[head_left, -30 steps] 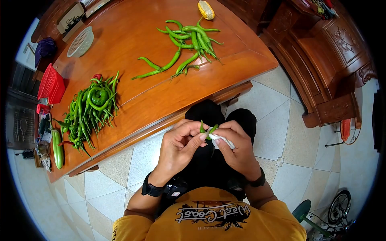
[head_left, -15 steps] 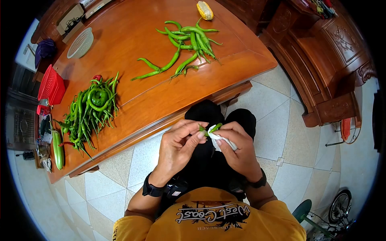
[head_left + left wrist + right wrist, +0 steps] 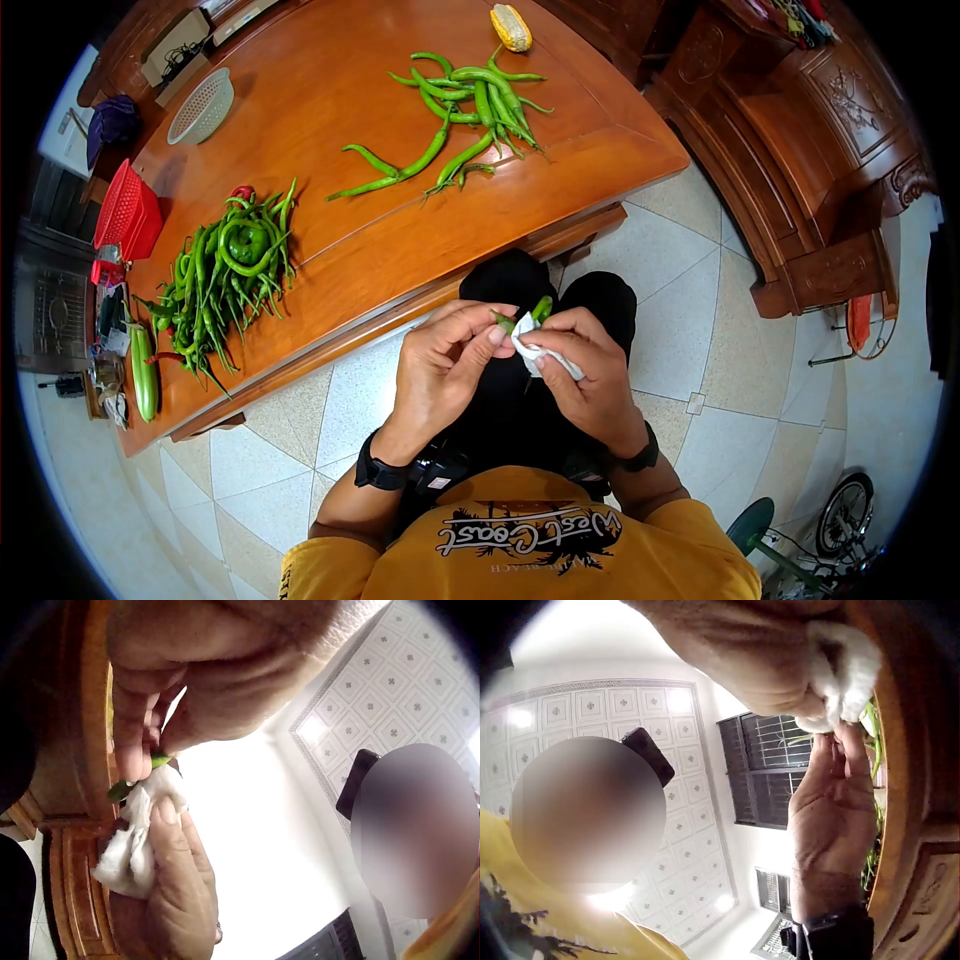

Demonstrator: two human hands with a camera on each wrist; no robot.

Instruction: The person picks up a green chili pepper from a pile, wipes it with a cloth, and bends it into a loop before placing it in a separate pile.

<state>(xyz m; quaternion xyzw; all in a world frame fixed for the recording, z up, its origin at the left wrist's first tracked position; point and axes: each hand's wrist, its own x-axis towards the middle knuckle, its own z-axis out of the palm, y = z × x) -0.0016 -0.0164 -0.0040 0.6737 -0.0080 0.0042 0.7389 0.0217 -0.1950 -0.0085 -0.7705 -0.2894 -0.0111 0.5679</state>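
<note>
Above the person's lap, both hands meet at a green chili pepper [image 3: 542,308]. My left hand [image 3: 437,362] pinches one end of it between thumb and fingertips. With thumb and fingers, my right hand [image 3: 592,372] holds a crumpled white cloth [image 3: 524,337] wrapped against the pepper. In the left wrist view, the cloth [image 3: 120,859] bunches under the right thumb, with green pepper [image 3: 118,790] showing by the left fingertips. The right wrist view has the cloth [image 3: 859,671] right at the left fingertips. Most of the pepper is hidden by fingers and cloth.
On the wooden table [image 3: 330,90] lie loose green peppers [image 3: 490,95], a piece of corn [image 3: 511,27] and a larger pepper pile [image 3: 200,280]. A pale colander [image 3: 202,107], red basket [image 3: 130,210] and long green vegetable [image 3: 143,375] are at the left.
The cloth has come over more of the pepper's middle. My right hand has shifted slightly, and the pepper end beside it points more upward. My left hand stays nearly in place.
</note>
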